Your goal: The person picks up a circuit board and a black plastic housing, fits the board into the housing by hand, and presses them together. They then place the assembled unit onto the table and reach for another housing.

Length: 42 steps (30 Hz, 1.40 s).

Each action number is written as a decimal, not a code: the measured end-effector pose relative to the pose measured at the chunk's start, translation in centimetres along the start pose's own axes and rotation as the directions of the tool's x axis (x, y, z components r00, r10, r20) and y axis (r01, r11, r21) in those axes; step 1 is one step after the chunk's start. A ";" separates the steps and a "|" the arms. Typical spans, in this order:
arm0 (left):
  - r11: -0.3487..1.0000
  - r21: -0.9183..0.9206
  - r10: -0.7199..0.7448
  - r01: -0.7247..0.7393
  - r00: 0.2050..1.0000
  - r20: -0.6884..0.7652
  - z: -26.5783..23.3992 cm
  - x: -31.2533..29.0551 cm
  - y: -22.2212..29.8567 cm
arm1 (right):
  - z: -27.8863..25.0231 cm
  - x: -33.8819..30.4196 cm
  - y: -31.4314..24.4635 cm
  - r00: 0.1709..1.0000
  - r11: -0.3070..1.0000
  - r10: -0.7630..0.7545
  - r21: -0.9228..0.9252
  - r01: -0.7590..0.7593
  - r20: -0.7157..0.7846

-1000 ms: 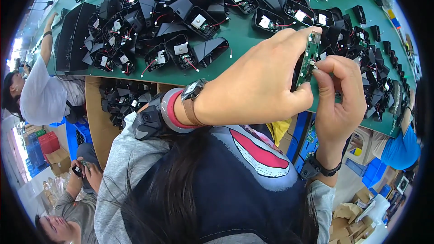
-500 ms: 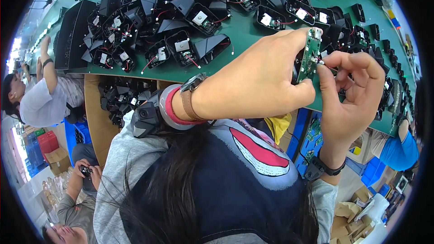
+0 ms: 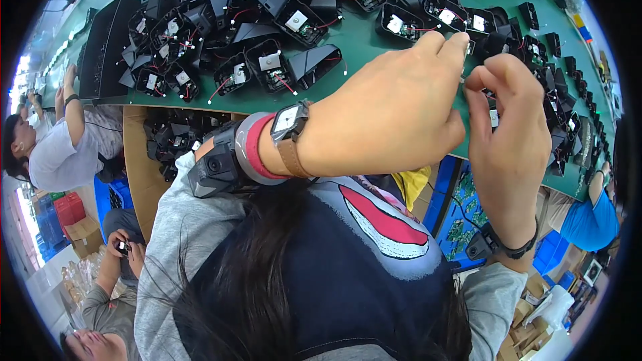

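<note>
My left hand [image 3: 394, 110] reaches across from the left above the bench, its back toward me and its fingers closed. It holds a green circuit board [image 3: 469, 48], of which only a thin edge shows beyond the fingertips; the rest is hidden behind the hand. My right hand [image 3: 511, 110] is just to the right, thumb and forefinger brought together in a pinch close to the board. Whatever lies between those fingertips is too small to make out. Black plastic housings [image 3: 396, 25] with white blocks and red wires lie just beyond both hands.
Piled black housings [image 3: 296, 21] cover much of the green bench [image 3: 374, 47]. Below its edge, a cardboard box [image 3: 138, 160] holds more black parts, and a blue tray [image 3: 438, 210] holds green boards. Other people sit at the left [image 3: 67, 140] and lower left [image 3: 110, 314].
My left hand has turned, so the board's face, visible before, is now mostly hidden. My right hand has tilted and its fingers have drawn closer together, its wrist shifting right.
</note>
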<state>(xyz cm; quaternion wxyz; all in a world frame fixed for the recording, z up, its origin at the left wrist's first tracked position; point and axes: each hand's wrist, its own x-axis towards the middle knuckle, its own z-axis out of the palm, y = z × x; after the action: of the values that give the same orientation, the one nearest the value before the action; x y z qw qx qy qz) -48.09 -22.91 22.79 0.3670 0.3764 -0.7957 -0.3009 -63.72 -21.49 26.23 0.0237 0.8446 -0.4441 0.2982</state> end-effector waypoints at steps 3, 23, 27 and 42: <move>0.996 0.086 -0.034 0.033 0.999 0.010 0.1 0.1 0.1 | -0.1 0.7 0.5 0.988 0.987 -0.145 -0.065 0.148 0.049; 0.803 -0.487 -0.191 0.344 0.922 0.337 -0.3 1.1 -2.7 | 0.3 0.0 5.3 0.864 0.554 0.336 0.664 -0.503 0.374; 0.730 -0.519 -0.251 0.444 0.881 0.401 -0.7 1.5 -2.7 | 1.1 0.2 4.9 0.726 0.246 0.377 0.694 -0.677 0.575; 0.988 -0.142 -0.061 0.067 0.997 0.045 1.4 0.8 -3.7 | 3.7 -1.0 3.5 0.706 0.008 0.567 0.855 -0.519 0.424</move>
<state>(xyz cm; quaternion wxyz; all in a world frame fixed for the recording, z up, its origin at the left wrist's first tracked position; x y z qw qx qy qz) -48.23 -25.29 19.48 0.3671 0.3682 -0.7668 -0.3764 -65.01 -23.97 21.87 -0.5876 0.4373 -0.4615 0.5005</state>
